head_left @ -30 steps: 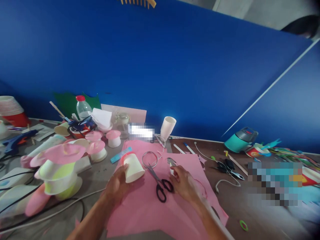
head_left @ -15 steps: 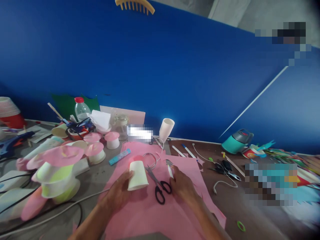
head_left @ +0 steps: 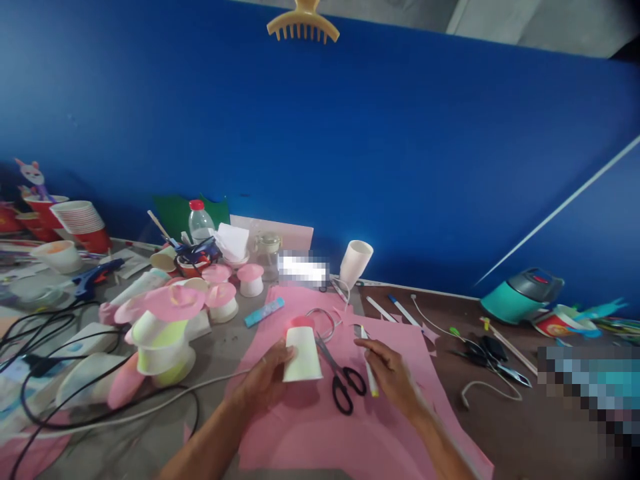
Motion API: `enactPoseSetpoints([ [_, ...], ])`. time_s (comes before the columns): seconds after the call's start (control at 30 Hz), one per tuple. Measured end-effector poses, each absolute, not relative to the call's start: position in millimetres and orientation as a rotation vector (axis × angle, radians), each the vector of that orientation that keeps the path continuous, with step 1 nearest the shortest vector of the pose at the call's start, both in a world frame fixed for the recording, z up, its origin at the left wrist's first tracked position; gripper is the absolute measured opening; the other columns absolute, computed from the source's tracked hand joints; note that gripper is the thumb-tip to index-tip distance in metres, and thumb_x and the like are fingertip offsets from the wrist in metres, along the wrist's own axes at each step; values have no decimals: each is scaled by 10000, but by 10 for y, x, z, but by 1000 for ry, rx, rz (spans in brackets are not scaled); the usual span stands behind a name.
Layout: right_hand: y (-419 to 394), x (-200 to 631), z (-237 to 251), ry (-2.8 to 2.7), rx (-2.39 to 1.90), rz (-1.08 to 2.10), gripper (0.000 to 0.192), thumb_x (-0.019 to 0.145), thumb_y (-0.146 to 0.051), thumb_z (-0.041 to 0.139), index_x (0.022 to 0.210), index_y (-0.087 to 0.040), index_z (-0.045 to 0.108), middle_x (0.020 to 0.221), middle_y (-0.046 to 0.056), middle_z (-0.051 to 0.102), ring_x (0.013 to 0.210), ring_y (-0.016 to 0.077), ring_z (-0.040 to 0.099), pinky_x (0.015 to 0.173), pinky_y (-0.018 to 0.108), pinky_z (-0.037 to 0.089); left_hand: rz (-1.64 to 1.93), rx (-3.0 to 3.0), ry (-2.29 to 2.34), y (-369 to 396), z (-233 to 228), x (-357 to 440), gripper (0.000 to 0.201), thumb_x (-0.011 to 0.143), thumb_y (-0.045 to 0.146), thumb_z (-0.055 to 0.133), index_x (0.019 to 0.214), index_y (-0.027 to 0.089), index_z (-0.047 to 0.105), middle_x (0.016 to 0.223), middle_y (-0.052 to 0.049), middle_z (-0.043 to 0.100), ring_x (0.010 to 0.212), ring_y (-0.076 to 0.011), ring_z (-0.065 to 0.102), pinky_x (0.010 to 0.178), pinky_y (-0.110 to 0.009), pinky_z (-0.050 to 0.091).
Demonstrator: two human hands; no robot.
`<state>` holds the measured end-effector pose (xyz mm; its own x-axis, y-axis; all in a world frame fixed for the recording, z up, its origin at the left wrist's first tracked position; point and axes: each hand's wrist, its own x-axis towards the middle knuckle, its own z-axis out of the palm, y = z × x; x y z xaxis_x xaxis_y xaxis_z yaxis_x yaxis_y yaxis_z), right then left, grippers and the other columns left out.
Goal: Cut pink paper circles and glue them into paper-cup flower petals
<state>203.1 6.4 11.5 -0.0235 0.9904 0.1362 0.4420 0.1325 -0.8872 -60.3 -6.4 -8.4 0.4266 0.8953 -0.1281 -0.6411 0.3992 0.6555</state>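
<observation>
My left hand (head_left: 270,373) grips an upside-down pale paper cup (head_left: 303,357) by its left side; pink shows at the cup's upturned base. Between the two hands, black-handled scissors (head_left: 345,377) lie on pink paper (head_left: 320,440), blades pointing up and left towards the cup. In my right hand (head_left: 390,373) is a slim white marker (head_left: 371,375) with yellow at its ends, pinched near its upper half. The fingertips of that hand partly cover the marker.
Left stand pink-topped paper-cup pieces (head_left: 250,280), black cables (head_left: 30,387) and stacked cups (head_left: 83,223). Behind are a glass jar (head_left: 269,257), a white cup (head_left: 357,261) and a blue partition (head_left: 380,147). Right are pens (head_left: 405,311), a white cable (head_left: 487,383) and a teal container (head_left: 520,295).
The view has swung left, so everything sits further right. My right hand has shifted its hold, and more of the marker shows. The cup stays in my left hand.
</observation>
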Motion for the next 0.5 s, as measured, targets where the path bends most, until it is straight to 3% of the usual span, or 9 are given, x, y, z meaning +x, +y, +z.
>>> enactPoseSetpoints([
  [0.2,47,2082,-1,-1820,-1524,619,312,892,-321,497,993,-181,758,968,120,747,855,248,699,764,330,519,1130,536,599,-52,-45,-593,209,702,260,797,786,142,646,756,-24,677,679,-143,629,659,-242,481],
  [0.33,1,2083,57,-2001,-1639,505,332,903,-251,442,1059,-183,727,952,118,737,807,252,704,705,333,504,1141,574,608,-48,-18,-595,252,687,271,808,839,136,658,771,-27,680,670,-140,620,641,-239,472],
  [0.5,-6,2104,-2,-2084,-1620,241,417,906,-239,410,1263,-155,608,876,106,695,660,232,656,581,334,475,1044,678,622,-126,67,-548,442,713,286,762,1116,143,649,827,-45,686,690,-162,621,620,-248,440],
])
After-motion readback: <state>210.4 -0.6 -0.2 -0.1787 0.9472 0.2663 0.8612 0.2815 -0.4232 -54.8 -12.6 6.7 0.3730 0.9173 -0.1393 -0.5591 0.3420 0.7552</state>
